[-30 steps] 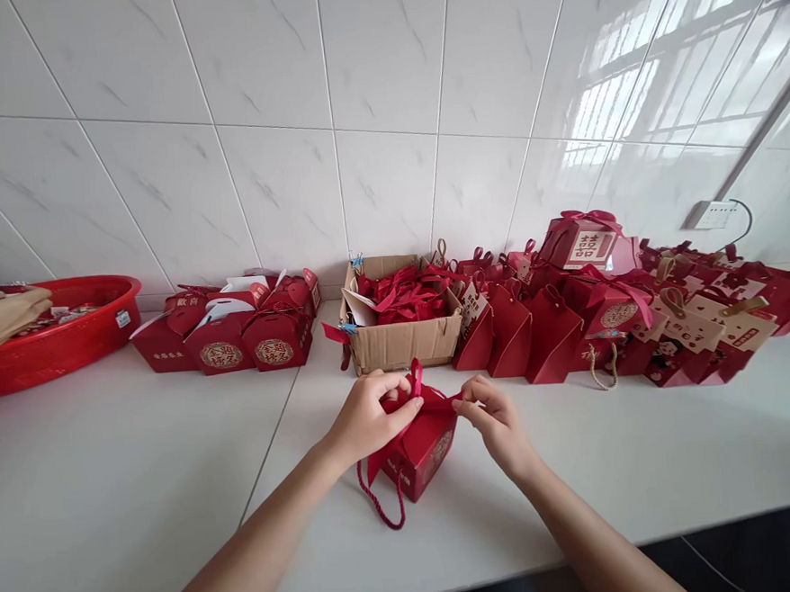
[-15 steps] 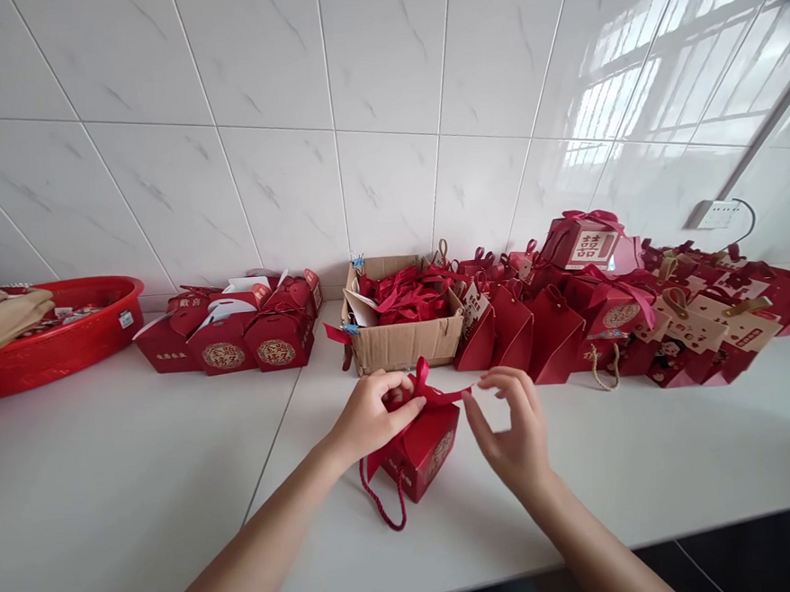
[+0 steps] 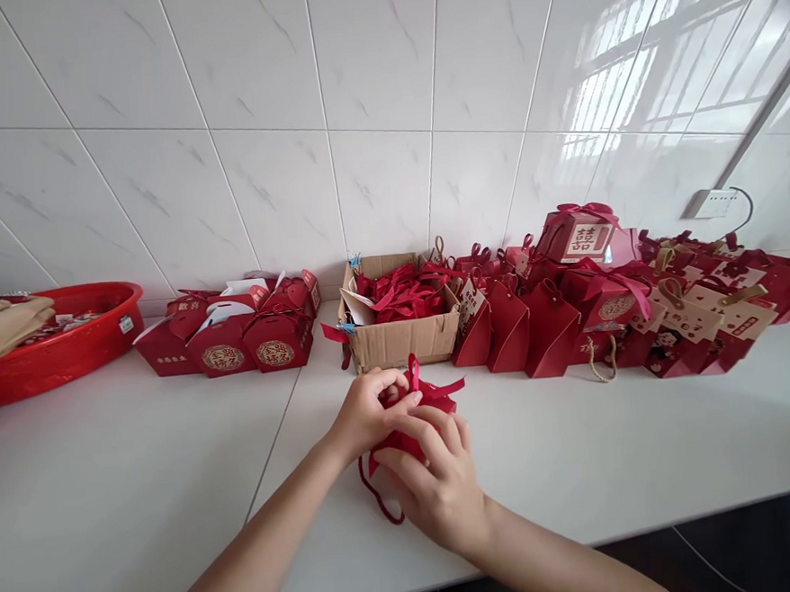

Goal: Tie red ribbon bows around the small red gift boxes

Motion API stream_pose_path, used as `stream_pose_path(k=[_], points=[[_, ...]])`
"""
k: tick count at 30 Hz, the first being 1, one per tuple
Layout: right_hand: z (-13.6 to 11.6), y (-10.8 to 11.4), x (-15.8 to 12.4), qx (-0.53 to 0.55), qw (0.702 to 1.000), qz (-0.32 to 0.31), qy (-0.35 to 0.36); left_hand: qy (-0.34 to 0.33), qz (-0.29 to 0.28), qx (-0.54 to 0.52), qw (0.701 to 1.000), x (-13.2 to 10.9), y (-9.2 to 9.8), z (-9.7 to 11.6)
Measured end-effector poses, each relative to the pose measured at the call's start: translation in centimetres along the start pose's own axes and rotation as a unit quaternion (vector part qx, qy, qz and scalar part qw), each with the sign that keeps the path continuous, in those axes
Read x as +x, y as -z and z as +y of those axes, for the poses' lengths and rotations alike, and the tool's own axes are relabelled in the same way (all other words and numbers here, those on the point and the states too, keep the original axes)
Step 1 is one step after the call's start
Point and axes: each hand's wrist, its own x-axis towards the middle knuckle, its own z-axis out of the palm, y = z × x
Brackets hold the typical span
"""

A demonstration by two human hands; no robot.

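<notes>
Left hand [image 3: 369, 415] is pinching the red ribbon [image 3: 414, 372] at its loop atop the red box [image 3: 409, 443] on the bench [image 3: 548, 466], where bow-tying seems to be progressing, while the right hand [image 3: 438, 473] is bending across, its hold unclear, the next move probably calling for a firm pinch on a loose tail.

From far off, I get a bright view. Right of the cardboard box [image 3: 405, 342], window light shines off the tiles [image 3: 613, 78]. Left of it, soft gray shade lies on the table [image 3: 114, 532].
</notes>
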Motion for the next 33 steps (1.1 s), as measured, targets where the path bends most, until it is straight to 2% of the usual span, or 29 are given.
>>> stream_pose_path(k=[6, 11, 21, 26, 28, 31, 33], points=[[2.0, 3.1, 0.0, 0.071, 0.996, -0.054, 0.019, -0.009, 0.007, 0.011, 1.0, -0.1, -0.1, 0.1], [3.3, 4.6, 0.1, 0.121, 0.985, -0.122, 0.02, -0.03, 0.018, 0.042, 0.998, -0.1, 0.0, 0.0], [2.8, 6.9, 0.2, 0.159, 0.973, -0.16, 0.039, -0.025, 0.029, 0.055, 0.998, 0.0, -0.1, -0.2], [3.8, 7.8, 0.8, 0.196, 0.955, -0.215, 0.051, -0.034, 0.001, 0.052, 0.998, 0.0, 0.2, -0.2], [5.1, 7.6, 1.6, 0.219, 0.952, -0.212, 0.003, -0.034, -0.017, 0.04, 0.998, 0.1, 0.4, 0.0], [7.4, 6.5, 3.1, 0.216, 0.947, -0.195, -0.133, -0.031, -0.062, 0.005, 0.998, 0.1, 0.7, 0.3], [8.7, 5.5, 4.1, 0.233, 0.917, -0.261, -0.189, -0.034, -0.094, -0.014, 0.995, 0.1, 0.8, 0.6]])
